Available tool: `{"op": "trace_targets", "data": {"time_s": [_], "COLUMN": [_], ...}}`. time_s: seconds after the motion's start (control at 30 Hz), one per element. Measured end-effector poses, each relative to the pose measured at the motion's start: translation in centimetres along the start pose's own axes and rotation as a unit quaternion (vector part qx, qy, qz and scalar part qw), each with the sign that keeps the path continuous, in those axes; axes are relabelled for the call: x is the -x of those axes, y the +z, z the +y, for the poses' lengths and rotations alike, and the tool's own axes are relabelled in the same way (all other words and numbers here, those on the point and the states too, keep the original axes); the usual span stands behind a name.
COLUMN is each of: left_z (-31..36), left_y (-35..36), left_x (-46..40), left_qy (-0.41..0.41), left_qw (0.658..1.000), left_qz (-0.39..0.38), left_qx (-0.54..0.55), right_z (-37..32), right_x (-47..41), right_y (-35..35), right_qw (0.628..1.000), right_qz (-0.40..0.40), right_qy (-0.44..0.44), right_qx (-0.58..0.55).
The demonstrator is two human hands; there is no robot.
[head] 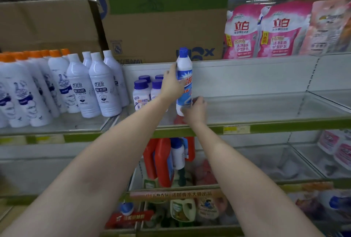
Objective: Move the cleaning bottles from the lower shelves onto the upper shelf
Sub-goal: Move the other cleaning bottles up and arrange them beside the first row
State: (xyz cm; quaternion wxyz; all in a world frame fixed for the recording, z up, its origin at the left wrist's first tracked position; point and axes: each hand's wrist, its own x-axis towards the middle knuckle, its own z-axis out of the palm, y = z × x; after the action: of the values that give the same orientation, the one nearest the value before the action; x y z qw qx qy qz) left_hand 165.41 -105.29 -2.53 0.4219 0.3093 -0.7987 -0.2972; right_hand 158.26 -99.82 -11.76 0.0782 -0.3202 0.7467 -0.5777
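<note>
Head view shows my left hand (171,86) curled around the middle of the blue-capped bottle (184,83), while my right hand (194,110) cups its base, fingers (199,101) bent against the lower label. I hold the bottle upright, just above the upper shelf (266,103), right of the purple-capped jars (141,92). My worry: setting it down close to those jars, my left knuckles could knock one over. The bottle is tall and narrow, so letting go before its base sits flat could tip it. More bottles (165,160) wait on the lower shelf.
</note>
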Motion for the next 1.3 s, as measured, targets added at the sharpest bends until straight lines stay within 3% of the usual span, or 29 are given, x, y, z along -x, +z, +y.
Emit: {"op": "trace_targets", "data": {"time_s": [0.33,0.87,1.3], "left_z": [-2.1,-12.7,-18.2], "left_y": [-2.1,-4.7,-5.8], "left_x": [9.1,22.0,22.4], "left_qy": [-0.053,-0.148,-0.123], "left_qw": [0.991,0.97,0.963], "left_qz": [0.015,-0.073,-0.172], "left_qx": [-0.118,-0.18,-0.169], "right_z": [1.3,8.9,11.1], "right_x": [4.9,16.4,18.9], "right_y": [-2.6,1.1,3.3], "right_qw": [0.992,0.961,0.957], "right_qz": [-0.079,-0.259,-0.232], "right_qy": [-0.061,-0.025,0.044], "right_qx": [-0.071,0.092,0.167]}}
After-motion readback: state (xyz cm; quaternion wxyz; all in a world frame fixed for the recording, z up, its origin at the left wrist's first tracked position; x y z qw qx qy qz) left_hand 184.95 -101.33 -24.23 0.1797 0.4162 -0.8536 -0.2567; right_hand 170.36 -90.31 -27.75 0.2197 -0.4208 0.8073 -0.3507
